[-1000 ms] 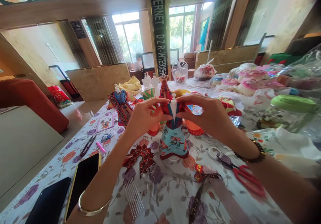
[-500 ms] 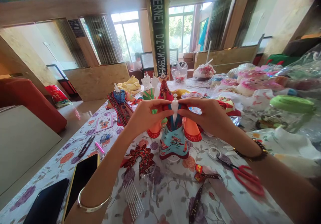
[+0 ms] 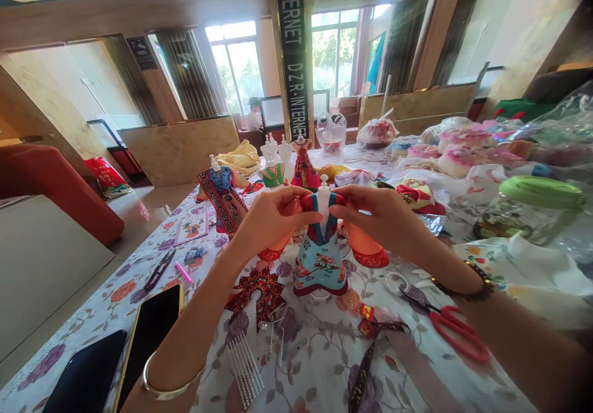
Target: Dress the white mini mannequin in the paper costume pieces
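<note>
A small white dress form (image 3: 324,206) stands upright in front of me, dressed in a light blue miniature robe (image 3: 320,262) with a teal collar and dark red hem. My left hand (image 3: 273,215) pinches the robe's shoulder on the left, and my right hand (image 3: 377,212) pinches the opposite shoulder. Wide orange sleeves (image 3: 368,245) with red borders hang out below both hands. The neckline is open down the form's chest. Just in front lies a dark red beaded collar piece (image 3: 259,292), with strings of white pearls (image 3: 245,370) nearer me.
Red-handled scissors (image 3: 458,333) and a roll of white tape (image 3: 396,282) lie right. Thread snips (image 3: 160,270), a pink pen (image 3: 183,272) and two phones (image 3: 155,320) lie left. Other dressed forms (image 3: 222,194) stand behind; bagged materials (image 3: 467,150) fill the far right.
Both hands have spread slightly apart, drawing the robe's shoulders outward. The orange sleeves have swung wider, and more red shoulder fabric shows.
</note>
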A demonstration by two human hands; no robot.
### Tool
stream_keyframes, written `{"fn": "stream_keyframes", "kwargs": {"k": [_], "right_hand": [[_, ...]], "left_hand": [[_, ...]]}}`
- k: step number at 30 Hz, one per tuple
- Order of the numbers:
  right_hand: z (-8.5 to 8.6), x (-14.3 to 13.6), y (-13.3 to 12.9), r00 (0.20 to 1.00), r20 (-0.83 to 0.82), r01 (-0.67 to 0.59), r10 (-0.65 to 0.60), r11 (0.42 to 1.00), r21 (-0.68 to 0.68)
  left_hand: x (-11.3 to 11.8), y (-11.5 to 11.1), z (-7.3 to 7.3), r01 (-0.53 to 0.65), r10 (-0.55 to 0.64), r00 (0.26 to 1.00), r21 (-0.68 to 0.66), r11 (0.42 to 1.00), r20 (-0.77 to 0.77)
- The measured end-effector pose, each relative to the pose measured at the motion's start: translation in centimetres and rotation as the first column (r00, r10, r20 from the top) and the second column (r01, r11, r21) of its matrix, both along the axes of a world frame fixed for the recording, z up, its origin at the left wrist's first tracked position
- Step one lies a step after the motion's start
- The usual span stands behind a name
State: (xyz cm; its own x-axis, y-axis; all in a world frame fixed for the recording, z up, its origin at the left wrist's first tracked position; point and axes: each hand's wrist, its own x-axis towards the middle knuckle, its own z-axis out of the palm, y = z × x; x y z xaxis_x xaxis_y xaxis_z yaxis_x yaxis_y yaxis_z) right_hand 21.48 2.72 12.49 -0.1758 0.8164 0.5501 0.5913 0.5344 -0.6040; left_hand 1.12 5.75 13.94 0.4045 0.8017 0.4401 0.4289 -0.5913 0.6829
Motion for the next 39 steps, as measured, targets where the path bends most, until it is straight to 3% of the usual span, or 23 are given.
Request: {"fn": "stream_keyframes", "kwargs": {"k": [7,11,17,23,28,32,35,37,39], "right_hand": [[-0.6,0.7,0.5,0.987,-0.129,-0.106,0.100,0.994,-0.041],[-0.5,0.7,0.7,0.994,-0.096,-0.045,0.043,0.999,-0.013],[0.1,0.6,0.2,0.997,-0.043,0.062,-0.060,0.997,0.040],[-0.7,0.9,0.6,0.998,-0.048,-0.050,0.051,0.999,0.009],[-1.2,0.9,0.4,0.999,-0.031,-0.008,0.007,1.000,-0.018],[-2.3,0.6,-0.5,0.990,-0.117,0.099,-0.081,0.983,0.155],[-3.3,0.1,-1.1,0.975,-0.137,0.216,-0.176,0.902,0.375],[-3.5,-0.2,-1.2,0.976,-0.120,0.218,-0.184,0.877,0.429],[-3.4,-0.5,-1.2,0.984,-0.101,0.174,-0.145,0.903,0.394]], "left_hand": [[-0.2,-0.3,0.0,0.039,-0.029,0.987,-0.062,0.997,0.155],[0.0,-0.4,0.0,0.028,-0.008,0.984,-0.110,0.994,0.180],[-0.3,-0.2,-0.1,0.007,-0.004,0.997,-0.031,0.999,0.077],[-0.4,-0.2,-0.2,0.003,-0.003,1.000,0.000,1.000,0.026],[0.0,0.3,-0.4,0.024,-0.024,1.000,0.093,0.995,-0.004],[0.5,-0.4,-1.2,-0.024,0.016,0.999,0.232,0.972,0.034],[1.2,-1.7,-2.8,-0.175,0.127,0.982,0.419,0.891,0.139],[1.7,-2.6,-4.1,-0.368,0.262,0.929,0.562,0.740,0.263],[2.2,-3.5,-5.1,-0.486,0.361,0.873,0.643,0.592,0.328]]}}
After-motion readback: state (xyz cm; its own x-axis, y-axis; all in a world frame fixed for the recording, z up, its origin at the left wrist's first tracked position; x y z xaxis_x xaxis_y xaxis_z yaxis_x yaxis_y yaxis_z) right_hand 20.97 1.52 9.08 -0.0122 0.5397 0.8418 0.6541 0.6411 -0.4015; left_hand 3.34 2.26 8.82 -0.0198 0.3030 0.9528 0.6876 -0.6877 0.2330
